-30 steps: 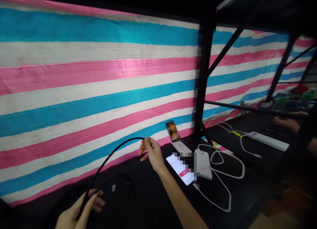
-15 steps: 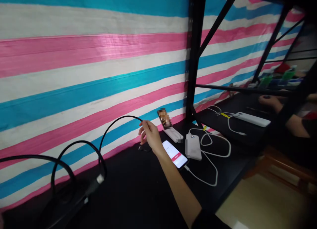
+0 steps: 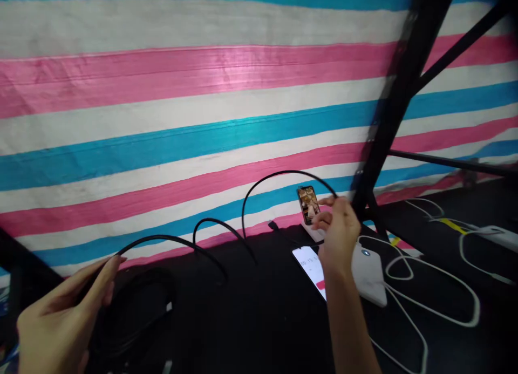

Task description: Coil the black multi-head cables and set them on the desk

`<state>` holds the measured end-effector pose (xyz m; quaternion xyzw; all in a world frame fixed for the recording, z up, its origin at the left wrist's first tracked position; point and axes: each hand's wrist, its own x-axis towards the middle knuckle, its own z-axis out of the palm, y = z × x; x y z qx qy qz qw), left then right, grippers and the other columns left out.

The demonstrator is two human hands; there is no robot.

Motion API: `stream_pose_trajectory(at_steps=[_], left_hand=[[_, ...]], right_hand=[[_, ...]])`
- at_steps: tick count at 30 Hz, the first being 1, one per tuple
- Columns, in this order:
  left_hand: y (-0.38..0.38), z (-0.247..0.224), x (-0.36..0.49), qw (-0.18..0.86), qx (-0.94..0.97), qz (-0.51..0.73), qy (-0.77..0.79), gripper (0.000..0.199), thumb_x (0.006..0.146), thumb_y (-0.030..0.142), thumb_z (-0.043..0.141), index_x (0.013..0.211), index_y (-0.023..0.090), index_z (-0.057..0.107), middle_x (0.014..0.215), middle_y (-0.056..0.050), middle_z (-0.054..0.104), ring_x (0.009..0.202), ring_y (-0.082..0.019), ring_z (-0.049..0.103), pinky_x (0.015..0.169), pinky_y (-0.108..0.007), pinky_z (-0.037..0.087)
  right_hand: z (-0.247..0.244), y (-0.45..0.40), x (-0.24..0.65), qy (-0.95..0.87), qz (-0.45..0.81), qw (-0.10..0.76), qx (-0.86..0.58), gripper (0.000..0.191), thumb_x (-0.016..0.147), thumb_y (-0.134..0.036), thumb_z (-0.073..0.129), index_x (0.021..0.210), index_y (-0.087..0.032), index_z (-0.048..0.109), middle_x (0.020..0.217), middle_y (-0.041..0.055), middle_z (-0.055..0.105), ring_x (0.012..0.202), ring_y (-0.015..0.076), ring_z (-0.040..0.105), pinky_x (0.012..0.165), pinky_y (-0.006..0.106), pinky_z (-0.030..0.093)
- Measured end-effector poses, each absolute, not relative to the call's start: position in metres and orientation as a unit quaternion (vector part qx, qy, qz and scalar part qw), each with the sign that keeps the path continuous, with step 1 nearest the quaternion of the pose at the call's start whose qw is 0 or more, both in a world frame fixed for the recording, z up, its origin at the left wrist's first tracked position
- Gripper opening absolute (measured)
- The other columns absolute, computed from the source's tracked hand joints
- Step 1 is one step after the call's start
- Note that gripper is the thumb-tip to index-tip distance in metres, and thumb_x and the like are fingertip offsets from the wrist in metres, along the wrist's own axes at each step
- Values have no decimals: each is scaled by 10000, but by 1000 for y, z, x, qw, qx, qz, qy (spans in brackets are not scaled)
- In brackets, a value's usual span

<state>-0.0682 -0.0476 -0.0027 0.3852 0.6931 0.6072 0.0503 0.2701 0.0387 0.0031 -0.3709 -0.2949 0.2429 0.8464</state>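
A black cable (image 3: 279, 172) arches and loops between my two hands above the black tabletop (image 3: 259, 320). At the lower left, my left hand (image 3: 67, 314) pinches one stretch of it between thumb and fingers. My right hand (image 3: 340, 228) pinches the cable farther right, its other fingers loosely curled. Just behind that hand a phone (image 3: 308, 204) with a lit picture leans on a pale stand. Partly hidden by my right wrist, a second phone (image 3: 309, 266) lies flat with a bright timer screen. A dark coil of cable (image 3: 137, 304) rests beside my left hand.
A white power bank (image 3: 368, 271) with looping white cables (image 3: 449, 320) lies right of my right forearm. Another white device (image 3: 502, 236) is at the far right. A black metal post (image 3: 390, 115) and striped sheeting (image 3: 182, 104) stand behind. A small dark connector (image 3: 273, 225) lies near the sheeting.
My view has turned left. My left hand has come into view holding the cable, and the cable loops are pulled wider. My right hand still grips its part. The co-worker's arms are out of view.
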Motion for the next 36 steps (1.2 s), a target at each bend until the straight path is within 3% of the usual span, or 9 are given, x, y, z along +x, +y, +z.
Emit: stream_pose_trajectory(at_steps=[3,8,12,15,19,23,27,31,36], left_hand=[[-45,-3,-77,145,463,555,676,471,449,568,767,761,217,741,630,-17,662,544,-153,530,447,-221,421],[-47,10,-52,212,679,434,553,279,661,512,664,642,245,744,341,21,474,323,-108,434,337,-192,346],[-41,18,-22,99,709,480,506,224,671,493,676,659,276,729,562,2,667,490,-150,611,469,-192,472],[-34,13,-10,19,720,491,491,210,705,479,660,704,274,704,786,-7,697,672,-162,649,550,-195,477],[-24,6,2,-27,703,527,477,177,765,417,628,727,248,663,959,-22,623,753,-148,608,537,-220,422],[-21,5,13,-76,674,568,466,126,781,341,635,759,217,645,1008,-40,583,868,-166,574,728,-276,431],[-23,9,17,-112,640,604,460,88,800,293,618,779,209,634,975,-38,572,907,-167,559,777,-293,421],[-20,6,15,-66,653,602,454,71,817,305,591,823,235,604,984,-22,578,962,-173,558,847,-313,413],[-5,-8,19,84,728,500,461,828,608,496,748,1312,296,359,1326,-91,466,1202,-279,456,953,-431,390]], right_hand=[[12,29,275,-196,211,908,-303,321,804,-483,571,746,-177,493,732,-55,505,379,2,391,285,112,291],[21,11,274,-248,311,886,-239,272,811,-436,585,726,-188,514,575,-90,393,324,13,293,239,111,217],[15,6,256,-484,362,747,-278,279,793,-452,614,758,-176,622,607,-29,519,447,73,499,303,135,375],[10,4,235,-611,365,643,-284,246,880,-396,527,840,-189,653,848,35,618,795,138,622,612,225,550],[5,1,209,-658,440,542,-281,267,935,-397,424,925,-215,619,951,32,624,942,149,605,783,274,519],[2,-2,198,-658,530,463,-268,235,898,-441,476,969,-224,531,948,21,629,716,120,650,524,193,482],[5,-5,199,-671,538,434,-268,302,754,-322,693,991,-219,536,1001,19,630,509,54,554,373,145,376],[9,-5,205,-676,498,454,-297,159,873,-311,539,932,-190,625,902,25,689,383,17,427,296,133,285],[7,0,212,-628,520,499,-293,173,860,-274,551,1016,-219,601,811,9,720,262,11,339,230,147,203]])
